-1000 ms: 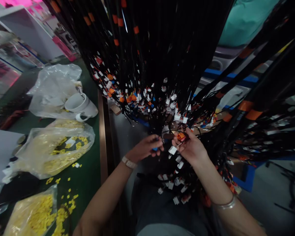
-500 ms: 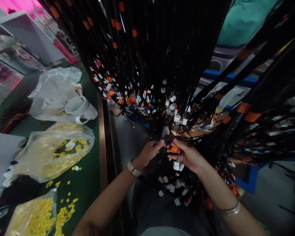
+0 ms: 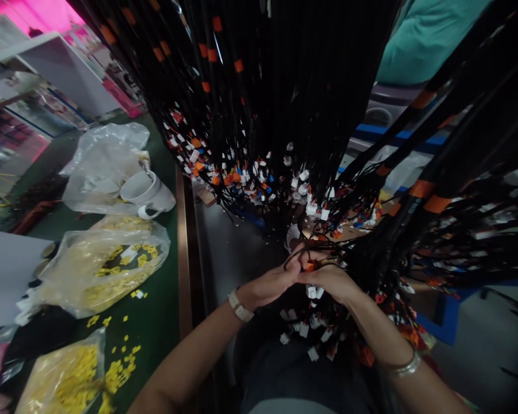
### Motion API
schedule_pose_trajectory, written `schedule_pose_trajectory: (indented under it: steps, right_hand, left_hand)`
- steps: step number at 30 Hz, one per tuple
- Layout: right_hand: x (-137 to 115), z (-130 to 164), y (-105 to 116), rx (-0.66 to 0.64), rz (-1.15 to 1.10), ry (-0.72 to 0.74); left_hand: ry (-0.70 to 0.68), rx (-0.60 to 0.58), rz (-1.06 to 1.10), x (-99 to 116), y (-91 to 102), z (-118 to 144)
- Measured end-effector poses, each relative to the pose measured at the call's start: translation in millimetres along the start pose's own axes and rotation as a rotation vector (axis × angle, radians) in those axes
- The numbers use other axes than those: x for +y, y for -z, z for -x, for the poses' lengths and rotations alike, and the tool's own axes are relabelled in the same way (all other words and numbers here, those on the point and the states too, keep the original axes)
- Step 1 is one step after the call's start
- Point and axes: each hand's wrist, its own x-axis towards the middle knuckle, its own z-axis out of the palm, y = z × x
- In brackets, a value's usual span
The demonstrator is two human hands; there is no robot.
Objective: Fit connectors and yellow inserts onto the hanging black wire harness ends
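Observation:
A dense curtain of black wire harnesses (image 3: pixel 285 103) hangs in front of me, its ends tipped with white, orange and blue connectors. My left hand (image 3: pixel 271 284) and my right hand (image 3: pixel 328 280) meet fingertip to fingertip below the bundle. Between them they pinch an orange connector (image 3: pixel 309 266) on thin black wires. White connectors (image 3: pixel 313 291) dangle just under my right hand. A light watch band sits on my left wrist, a metal bangle on my right.
On the green table (image 3: pixel 155 322) at left lie clear bags of yellow parts (image 3: pixel 99 267), another bag (image 3: pixel 60 376) near the front, scattered yellow pieces, a white mug (image 3: pixel 149 192) and crumpled plastic. A blue frame (image 3: pixel 440 310) stands at right.
My hands have closed together and dropped slightly. The orange connector, earlier held by the right hand alone, is now pinched between both hands.

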Motion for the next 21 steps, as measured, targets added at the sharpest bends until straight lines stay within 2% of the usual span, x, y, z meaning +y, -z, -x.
schedule_pose_trajectory:
  steps: [4, 6, 9, 12, 14, 17, 21]
  right_hand:
    - [5, -3, 1, -0.003, 0.033, 0.019]
    - [7, -4, 1, -0.015, -0.014, 0.009]
    - [5, -5, 0, -0.017, -0.108, -0.046]
    - [2, -4, -2, -0.022, -0.143, -0.062]
    - [1, -3, -2, -0.030, -0.153, -0.047]
    - [3, -2, 0, -0.037, -0.146, -0.011]
    - [6, -2, 1, -0.042, -0.122, 0.023]
  left_hand:
    - [0.036, -0.060, -0.425, 8, 1.6, 5]
    - [-0.039, -0.003, -0.670, 17, 3.6, 8]
    - [-0.163, 0.143, -1.166, 36, 2.6, 18]
    - [-0.168, 0.236, -1.467, 60, -2.6, 39]
    - [-0.074, 0.291, -1.568, 75, -3.5, 62]
    - [0.143, 0.503, -1.685, 90, 6.9, 108]
    - [0.610, 0.870, -1.660, 90, 35.6, 186]
